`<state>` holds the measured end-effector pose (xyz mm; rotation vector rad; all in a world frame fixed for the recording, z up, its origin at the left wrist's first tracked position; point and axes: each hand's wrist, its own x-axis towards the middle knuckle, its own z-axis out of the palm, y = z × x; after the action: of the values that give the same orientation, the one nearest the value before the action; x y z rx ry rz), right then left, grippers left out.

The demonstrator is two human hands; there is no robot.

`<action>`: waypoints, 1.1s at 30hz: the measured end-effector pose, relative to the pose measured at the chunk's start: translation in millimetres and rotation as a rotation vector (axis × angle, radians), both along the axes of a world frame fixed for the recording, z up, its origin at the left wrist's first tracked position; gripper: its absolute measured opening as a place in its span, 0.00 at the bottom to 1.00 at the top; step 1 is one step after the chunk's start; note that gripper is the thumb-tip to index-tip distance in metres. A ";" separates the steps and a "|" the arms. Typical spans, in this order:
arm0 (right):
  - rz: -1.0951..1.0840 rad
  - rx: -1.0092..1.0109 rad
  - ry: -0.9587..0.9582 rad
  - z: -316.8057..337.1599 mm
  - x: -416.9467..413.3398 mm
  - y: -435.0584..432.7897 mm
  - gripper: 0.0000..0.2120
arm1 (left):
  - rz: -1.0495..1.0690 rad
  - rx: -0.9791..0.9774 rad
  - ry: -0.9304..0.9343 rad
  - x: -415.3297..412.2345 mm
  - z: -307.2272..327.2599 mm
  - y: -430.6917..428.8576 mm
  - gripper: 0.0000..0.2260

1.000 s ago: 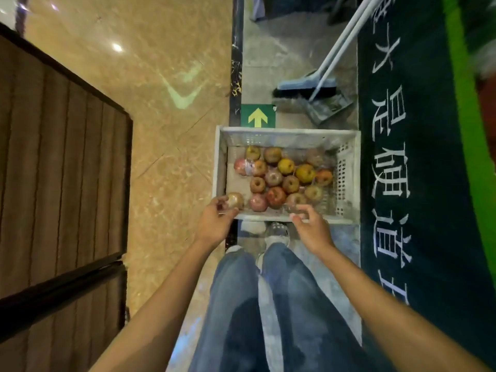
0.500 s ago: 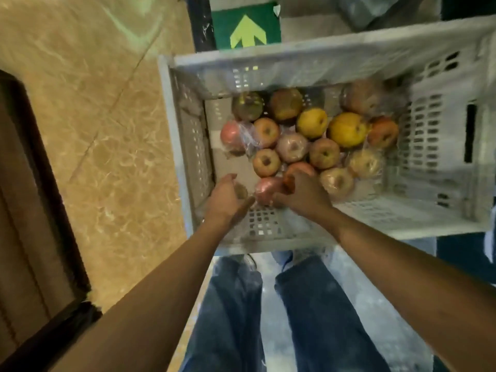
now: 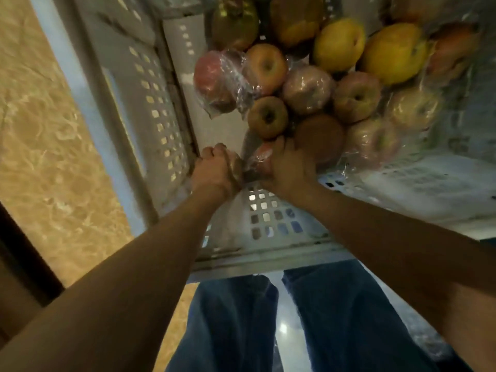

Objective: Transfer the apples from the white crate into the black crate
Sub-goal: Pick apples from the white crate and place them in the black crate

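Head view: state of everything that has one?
White perforated plastic crate: upright, holding apples.
Pile of loose apples: inside crate, several in clear wrap.
Left grip: holds brownish wrapped apple.
Right grip: holds red wrapped apple.
Black crate: not in view.

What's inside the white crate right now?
Loose and film-wrapped apples lie in the white crate. The left hand grips a brownish apple, the right hand a red wrapped apple; both are mostly covered. The floor under the pile is hidden.
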<state>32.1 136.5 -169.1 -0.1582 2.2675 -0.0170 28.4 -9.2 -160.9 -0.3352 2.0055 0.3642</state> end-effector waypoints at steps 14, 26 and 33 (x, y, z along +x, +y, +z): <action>-0.369 -0.112 -0.068 12.0 -13.1 3.5 0.46 | 0.342 -0.018 0.028 -3.3 17.5 -0.5 0.41; -1.257 -0.585 -0.200 167.5 -35.0 44.0 0.37 | 1.089 0.387 0.088 -6.1 165.3 -1.6 0.29; -1.701 -0.931 -0.404 257.9 -54.0 53.3 0.34 | 1.573 0.820 -0.147 -7.6 273.7 -11.5 0.21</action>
<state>-21.9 189.8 88.8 1.1655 1.2072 -1.7369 20.8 -20.7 112.8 -1.2777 0.8977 1.9347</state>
